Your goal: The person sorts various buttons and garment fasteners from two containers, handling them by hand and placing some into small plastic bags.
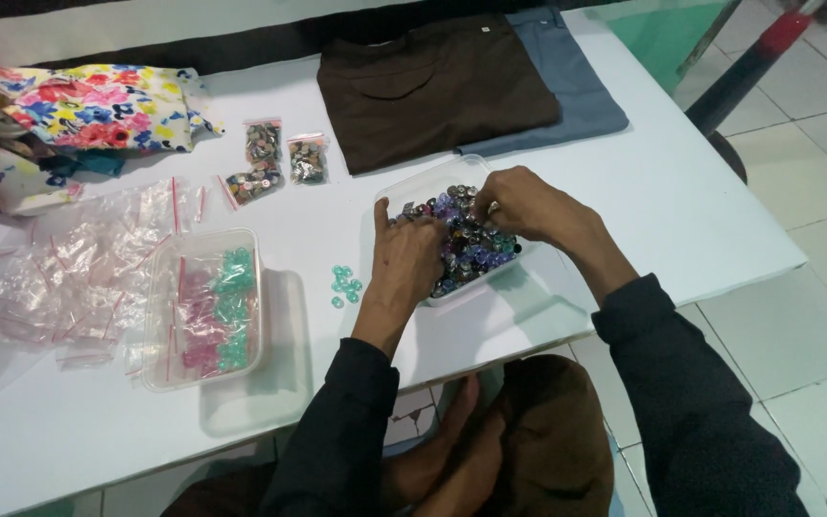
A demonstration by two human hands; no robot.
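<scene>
While both hands [461, 235] sift the button tub [404, 187], three small filled bags [275, 158] lie beyond.

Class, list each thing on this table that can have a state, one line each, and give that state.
Left hand: resting flat in the button tub.
Right hand: fingers curled, picking among buttons.
Button tub: open, heaped with mixed buttons.
Second tub: open, holding pink and green buttons.
Small filled bags: sealed, lying flat.
Empty bags: loosely piled.
Brown cloth: folded.
Blue cloth: folded, under the brown one.
</scene>
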